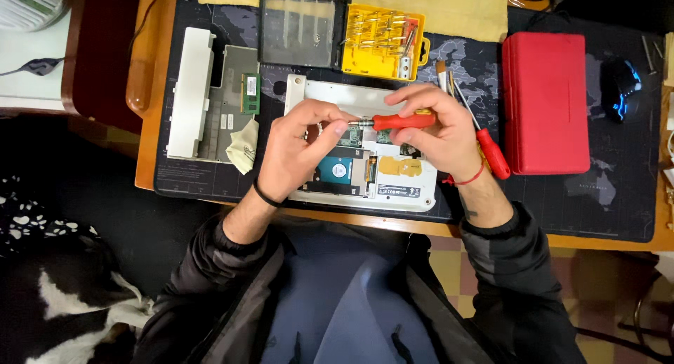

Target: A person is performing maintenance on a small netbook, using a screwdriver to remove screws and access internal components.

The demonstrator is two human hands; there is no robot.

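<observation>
Both hands meet over the opened white laptop (421, 195), which lies underside-up at the near edge of the desk mat (618, 209). Right hand (439, 129) is wrapped around the red screwdriver (400, 120), held level. Left hand (298, 146) pinches its metal tip end between thumb and fingers.

The driver looks light and stiff; the ribbed handle is the sure hold, while the shaft is likely slippery. The bare boards below are fragile.

- Round blue label on the drive (338, 171), centre of the laptop.
- Yellow sticker patch (400, 166) right of it.
- White label strip along the near edge.
- Yellow bit case (382, 41) open at the far side.
- Plain red box (546, 101) to the right.
</observation>
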